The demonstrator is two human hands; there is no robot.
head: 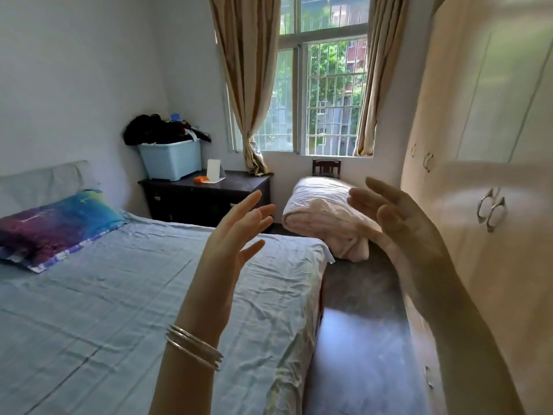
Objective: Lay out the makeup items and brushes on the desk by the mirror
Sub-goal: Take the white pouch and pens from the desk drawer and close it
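Presently, as I log it from my remote station:

1. Left hand [236,235]: raised over the bed, fingers straight and spread, palm turned toward the other hand, holding nothing. Three thin silver bangles [194,345] sit on the wrist.
2. Right hand [401,217]: raised beside the wardrobe, fingers extended and loosely fanned, holding nothing. The two hands are apart, palms roughly facing.
3. Desk [239,187]: dark wood, at the far wall between the bed and the window, well beyond both hands.
4. Mirror [215,174]: small, white-framed, propped upright on the desk top.
5. Orange item [200,179]: lies on the desk just left of the mirror; I cannot tell what it is.
6. Blue storage bin [171,159]: on the desk's left end, dark clothing heaped on top.
7. Bed [119,295]: pale blue sheet, multicoloured pillow [57,223] at its head.
8. Folded pink quilt [326,214]: on a chair beneath the window.
9. Wardrobe [484,175]: cream doors, metal handles, along the right.
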